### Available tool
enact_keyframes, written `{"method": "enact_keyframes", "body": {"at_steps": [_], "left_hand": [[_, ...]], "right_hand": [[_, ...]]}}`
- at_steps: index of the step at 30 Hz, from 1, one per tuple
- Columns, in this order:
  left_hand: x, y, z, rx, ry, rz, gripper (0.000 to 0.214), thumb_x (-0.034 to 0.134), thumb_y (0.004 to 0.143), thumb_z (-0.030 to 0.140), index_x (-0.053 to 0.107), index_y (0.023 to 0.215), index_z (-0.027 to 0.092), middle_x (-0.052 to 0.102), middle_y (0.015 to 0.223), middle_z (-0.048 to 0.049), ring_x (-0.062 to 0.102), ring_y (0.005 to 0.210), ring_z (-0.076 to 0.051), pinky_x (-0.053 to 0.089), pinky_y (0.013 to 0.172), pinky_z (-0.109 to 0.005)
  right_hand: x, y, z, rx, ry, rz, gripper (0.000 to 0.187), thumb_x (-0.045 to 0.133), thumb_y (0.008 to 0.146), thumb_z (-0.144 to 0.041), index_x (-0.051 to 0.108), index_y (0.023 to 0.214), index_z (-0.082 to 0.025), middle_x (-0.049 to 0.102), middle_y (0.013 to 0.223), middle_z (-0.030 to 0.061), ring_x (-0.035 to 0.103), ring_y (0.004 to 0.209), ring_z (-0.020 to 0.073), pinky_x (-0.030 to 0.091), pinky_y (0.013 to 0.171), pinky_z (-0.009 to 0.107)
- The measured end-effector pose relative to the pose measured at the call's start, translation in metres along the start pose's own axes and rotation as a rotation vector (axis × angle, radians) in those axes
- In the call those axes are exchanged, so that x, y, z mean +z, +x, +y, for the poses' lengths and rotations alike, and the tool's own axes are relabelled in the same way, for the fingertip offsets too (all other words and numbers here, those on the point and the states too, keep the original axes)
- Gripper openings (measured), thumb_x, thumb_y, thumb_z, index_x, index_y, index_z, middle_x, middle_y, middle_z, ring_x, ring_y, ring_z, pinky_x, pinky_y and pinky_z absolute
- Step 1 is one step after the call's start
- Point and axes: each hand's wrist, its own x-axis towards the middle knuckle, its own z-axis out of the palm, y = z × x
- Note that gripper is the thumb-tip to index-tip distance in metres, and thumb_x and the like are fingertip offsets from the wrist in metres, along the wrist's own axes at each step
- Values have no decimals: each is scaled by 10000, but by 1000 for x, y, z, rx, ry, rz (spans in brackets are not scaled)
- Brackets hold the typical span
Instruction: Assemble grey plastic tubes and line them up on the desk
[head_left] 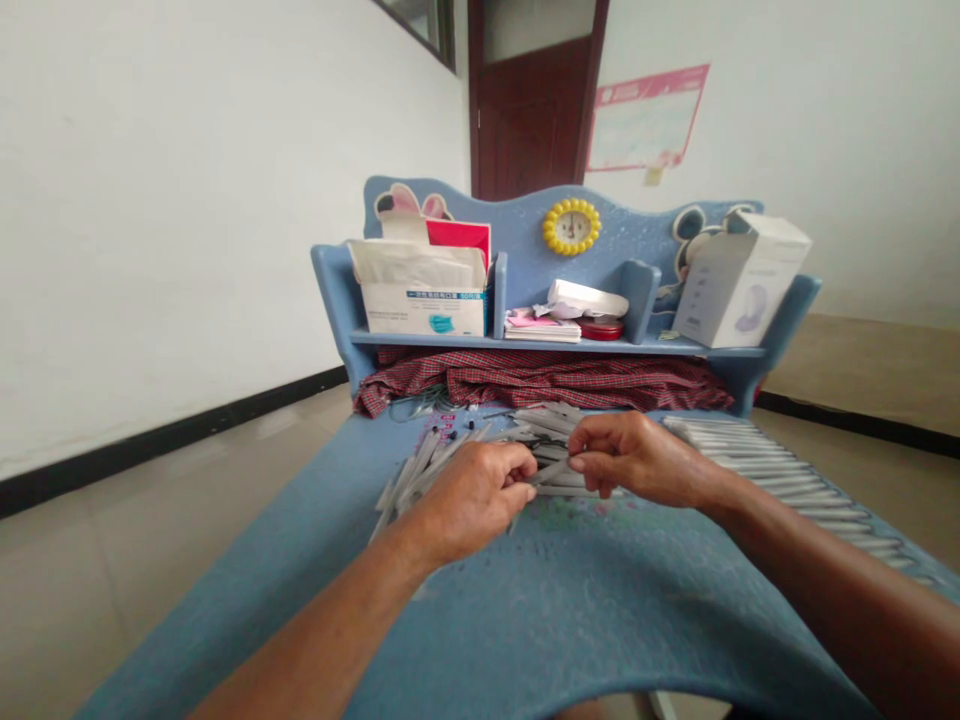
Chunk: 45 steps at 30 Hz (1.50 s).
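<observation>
Grey tube (552,470) pinched: left fingers (517,478), right fingers (589,462).

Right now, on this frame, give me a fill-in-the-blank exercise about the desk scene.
The left hand and right hand pinch one thin grey stick over the ____ desk.
The neat row of sticks lies on the person's ____ side.
The small clock on the backboard has a ____ rim.
Missing words: blue; right; yellow.
</observation>
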Motion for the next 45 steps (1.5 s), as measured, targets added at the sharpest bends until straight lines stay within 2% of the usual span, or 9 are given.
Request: {"method": "enact_keyframes", "body": {"at_steps": [4,9,13,20,25,32,37,41,45], "left_hand": [[1,1,-4,-14,4,33,66,545,723,166,610,714,167,578,656,21,522,622,-117,356,585,-219],[1,1,-7,-61,-10,73,66,535,716,147,599,708,165,562,632,25,512,605,-112,344,573,-217],[1,1,-6,-85,-16,57,59,536,716,156,591,697,166,559,635,24,509,611,-113,339,575,-220],[1,2,-5,-177,-78,63,58,531,714,168,587,700,162,515,609,33,469,576,-104,332,546,-219],[2,3,-5,-131,0,122,44,538,705,147,568,686,173,523,609,32,492,596,-116,360,585,-235],[5,1,-4,22,208,251,71,581,710,129,540,724,185,571,716,5,539,727,-155,393,677,-272],[5,1,-3,-9,248,161,53,592,736,180,606,787,178,590,763,-14,554,764,-172,416,683,-281],[0,3,0,-31,244,55,143,544,790,245,662,834,176,597,768,-26,566,784,-181,423,686,-284],[-4,4,0,-13,249,0,206,483,827,235,681,821,176,595,748,-23,563,757,-167,418,689,-278]], "right_hand": [[0,9,0,22,-62,-15,437,424,861,-508,479,594,-166,545,484,-1,524,404,97,381,407,194],[0,23,2,-52,104,-76,305,561,794,-454,532,717,-160,578,545,-15,555,471,97,432,452,192],[2,32,7,-58,44,-44,394,482,840,-473,481,591,-167,528,465,-23,499,389,78,378,393,176],[4,33,18,-79,199,-69,337,552,799,-471,530,673,-159,579,543,-10,551,464,93,443,448,189],[12,34,19,-45,176,-37,417,461,851,-466,450,551,-175,538,435,-20,489,351,77,377,356,169],[12,33,11,89,257,-63,406,458,853,-435,410,537,-185,493,339,-44,438,262,76,343,288,158],[12,32,12,86,271,-51,393,468,847,-411,411,530,-185,489,333,-46,426,251,72,345,283,159],[7,32,14,32,265,-19,381,471,850,-383,412,530,-185,483,332,-49,419,256,66,339,296,158],[3,30,13,4,247,1,392,460,858,-376,412,521,-182,486,336,-46,422,265,68,342,307,165]]}}
